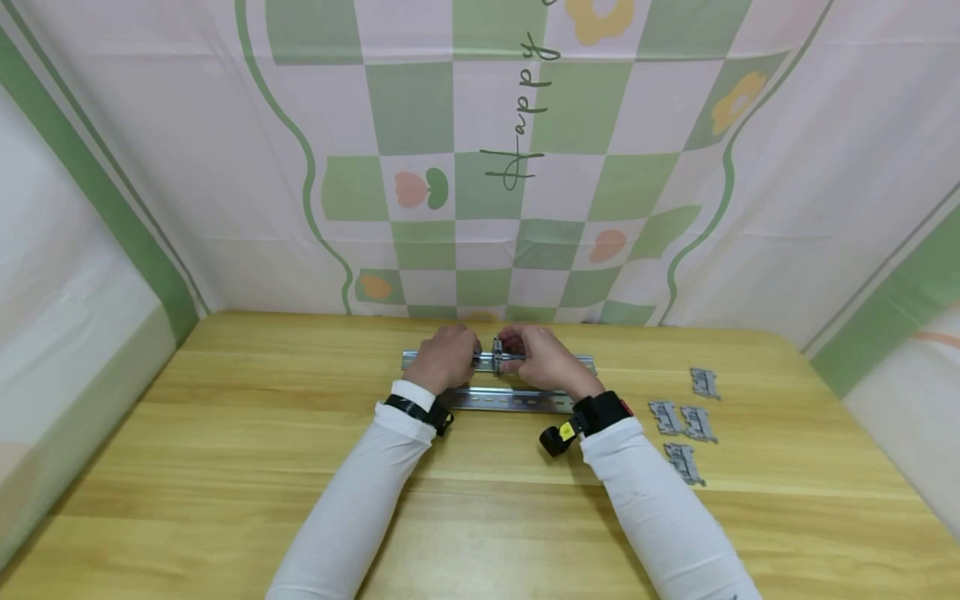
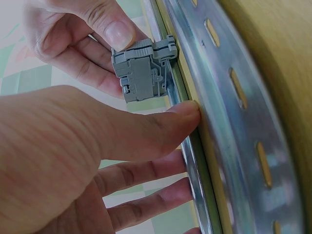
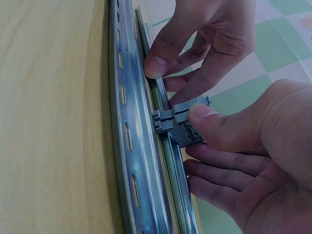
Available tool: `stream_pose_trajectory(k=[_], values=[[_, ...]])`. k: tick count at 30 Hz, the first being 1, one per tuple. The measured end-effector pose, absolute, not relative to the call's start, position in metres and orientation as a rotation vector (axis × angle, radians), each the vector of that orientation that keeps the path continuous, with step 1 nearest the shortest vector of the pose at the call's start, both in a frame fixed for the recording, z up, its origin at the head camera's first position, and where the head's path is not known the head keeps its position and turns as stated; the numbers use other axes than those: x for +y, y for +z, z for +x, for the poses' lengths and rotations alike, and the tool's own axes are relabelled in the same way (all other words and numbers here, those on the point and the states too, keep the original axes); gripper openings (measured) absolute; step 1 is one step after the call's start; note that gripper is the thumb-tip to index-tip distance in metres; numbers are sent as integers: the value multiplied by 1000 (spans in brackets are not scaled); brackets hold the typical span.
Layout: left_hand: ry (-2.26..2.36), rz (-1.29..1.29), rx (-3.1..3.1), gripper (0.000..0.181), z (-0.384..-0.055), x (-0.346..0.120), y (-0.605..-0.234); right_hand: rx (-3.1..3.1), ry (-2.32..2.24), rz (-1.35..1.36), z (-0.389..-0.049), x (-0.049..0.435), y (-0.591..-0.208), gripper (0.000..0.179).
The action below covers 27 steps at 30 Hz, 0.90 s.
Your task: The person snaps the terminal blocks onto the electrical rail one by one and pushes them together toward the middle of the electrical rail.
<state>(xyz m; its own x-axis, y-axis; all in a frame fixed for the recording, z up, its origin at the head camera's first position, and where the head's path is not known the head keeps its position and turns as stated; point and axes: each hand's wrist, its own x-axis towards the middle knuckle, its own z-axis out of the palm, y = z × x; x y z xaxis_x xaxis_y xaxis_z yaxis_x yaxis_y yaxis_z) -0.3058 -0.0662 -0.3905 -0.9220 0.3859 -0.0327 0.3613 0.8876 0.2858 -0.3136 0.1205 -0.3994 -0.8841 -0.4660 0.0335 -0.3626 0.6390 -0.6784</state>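
Two slotted metal DIN rails lie side by side on the table. My left hand (image 1: 442,360) holds the far rail (image 1: 588,362), its thumb at the near edge and fingers along the other side. Right next to it, my right hand (image 1: 540,357) pinches grey terminal blocks (image 3: 181,123) between thumb and fingers. In the left wrist view these blocks (image 2: 141,73) stand close together, with their feet at the far rail. The near rail (image 1: 517,402) lies in front of both hands, a row of slots along it.
Several loose grey terminal blocks (image 1: 699,423) lie flat on the wooden table (image 1: 225,467), right of my right forearm. A patterned cloth (image 1: 491,242) hangs behind the table's far edge. A black strap end (image 1: 555,440) dangles from my right wrist.
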Motion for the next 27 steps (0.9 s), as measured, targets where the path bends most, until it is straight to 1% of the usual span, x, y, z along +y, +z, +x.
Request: stream_pose_trajectory(k=[18,23,27], values=[[430,578,2962,12,-305,-66,-391,2706,-1088,-683,-313,121,-399,45],[429,584,2959,13,-306,-66,-392,2696,-1083,-702,-313,125,-398,51],[444,592,2958,17,-306,-67,-393,2658,-1121,-656,-314,130,-395,58]])
